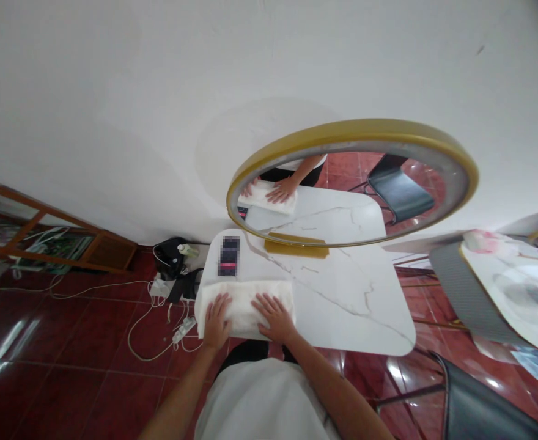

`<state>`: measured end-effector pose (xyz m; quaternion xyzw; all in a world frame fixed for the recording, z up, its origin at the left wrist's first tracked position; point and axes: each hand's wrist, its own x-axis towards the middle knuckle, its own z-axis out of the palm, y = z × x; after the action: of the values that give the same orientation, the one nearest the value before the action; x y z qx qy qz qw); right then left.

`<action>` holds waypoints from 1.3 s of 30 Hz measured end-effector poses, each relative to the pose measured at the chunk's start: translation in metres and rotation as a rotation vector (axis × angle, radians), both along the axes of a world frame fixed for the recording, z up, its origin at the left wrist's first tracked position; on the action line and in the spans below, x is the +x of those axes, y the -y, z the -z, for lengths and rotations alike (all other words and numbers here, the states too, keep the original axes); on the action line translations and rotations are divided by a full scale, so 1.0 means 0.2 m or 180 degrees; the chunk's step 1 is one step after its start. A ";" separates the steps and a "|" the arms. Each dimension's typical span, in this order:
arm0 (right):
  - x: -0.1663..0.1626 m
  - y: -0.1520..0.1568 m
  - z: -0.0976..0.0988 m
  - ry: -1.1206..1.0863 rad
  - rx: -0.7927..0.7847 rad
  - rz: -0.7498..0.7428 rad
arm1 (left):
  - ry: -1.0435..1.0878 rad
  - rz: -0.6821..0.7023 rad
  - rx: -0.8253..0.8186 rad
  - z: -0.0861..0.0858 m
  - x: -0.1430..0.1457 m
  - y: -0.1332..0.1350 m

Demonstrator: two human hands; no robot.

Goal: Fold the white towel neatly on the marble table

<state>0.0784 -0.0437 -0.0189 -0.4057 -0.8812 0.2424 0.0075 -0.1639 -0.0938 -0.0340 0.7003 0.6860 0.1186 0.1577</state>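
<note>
A folded white towel (244, 299) lies along the near left edge of the marble-patterned table (337, 299). My left hand (217, 321) rests flat on the towel's left part, fingers spread. On its right part lies my right hand (274, 316), also flat with the fingers apart. Behind the towel is a dark phone-like rectangle (230, 255), its surface blurred out. A round gold-framed mirror (356, 131) stands on a gold base (296, 245) at the back of the table and reflects both hands on the towel.
A black chair (484, 397) stands at the lower right. Farther right is another white table (521, 287). On the floor to the left are a power strip (184, 330) with loose cables, a black bag (170, 256) and a pale bottle (187, 250). A wooden cabinet (108, 250) lines the wall.
</note>
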 end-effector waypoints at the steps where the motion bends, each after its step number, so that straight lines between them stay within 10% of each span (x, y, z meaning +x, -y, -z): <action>1: 0.06 0.00 0.00 0.0022 0.0041 0.0048 | 0.0043 0.0047 -0.0008 0.00 0.05 -0.01; 13: 0.64 0.09 -0.04 0.0377 0.0358 0.0938 | 0.1098 0.1367 -0.0556 -0.08 0.54 -0.39; 27: 0.66 -0.10 0.05 0.0730 0.0385 0.2154 | 0.1329 0.1171 -0.0993 -0.09 0.79 -0.45; 33: 0.60 -0.15 0.06 0.0660 0.0109 0.1888 | 0.2590 0.0596 -0.1965 -0.04 0.94 -0.42; 39: 0.70 -0.22 0.00 0.0401 -0.0119 0.1664 | 0.2052 0.0429 -0.1727 -0.08 0.84 -0.62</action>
<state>0.2193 -0.0003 -0.0198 -0.6338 -0.7407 0.2227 0.0076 0.0042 0.0303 -0.0171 0.6039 0.5606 0.1362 0.5500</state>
